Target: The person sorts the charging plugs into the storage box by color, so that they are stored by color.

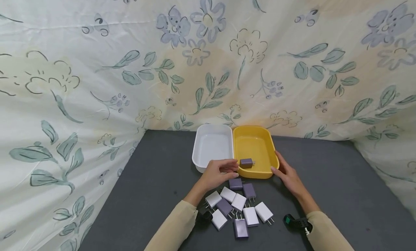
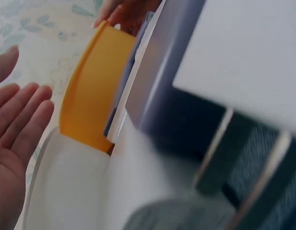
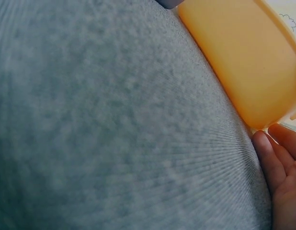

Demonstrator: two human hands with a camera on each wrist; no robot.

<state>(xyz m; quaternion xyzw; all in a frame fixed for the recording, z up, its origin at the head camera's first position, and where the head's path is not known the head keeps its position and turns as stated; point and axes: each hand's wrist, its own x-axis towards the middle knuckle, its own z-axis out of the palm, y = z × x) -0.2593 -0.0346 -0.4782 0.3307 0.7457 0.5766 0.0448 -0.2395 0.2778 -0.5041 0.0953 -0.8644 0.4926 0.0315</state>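
Observation:
My left hand [image 1: 221, 171] is over the front edges of the two trays, its fingers spread and nothing between them; the left wrist view shows its bare palm [image 2: 16, 129]. Just right of its fingertips, a purple charger plug [image 1: 246, 163] lies in the yellow tray [image 1: 256, 137], near the front wall. My right hand [image 1: 290, 177] rests against that tray's front right corner, fingers along the outer side and thumb at the rim. Below the left hand, several purple charger plugs [image 1: 249, 190] and several white charger plugs [image 1: 250, 216] lie in a loose group.
A white tray [image 1: 212, 141] stands against the yellow tray's left side. Both are on a dark grey table [image 1: 159, 178], near its back edge. A flowered cloth [image 1: 208, 77] hangs behind. Black straps with a camera [image 1: 297, 222] sit at the right wrist.

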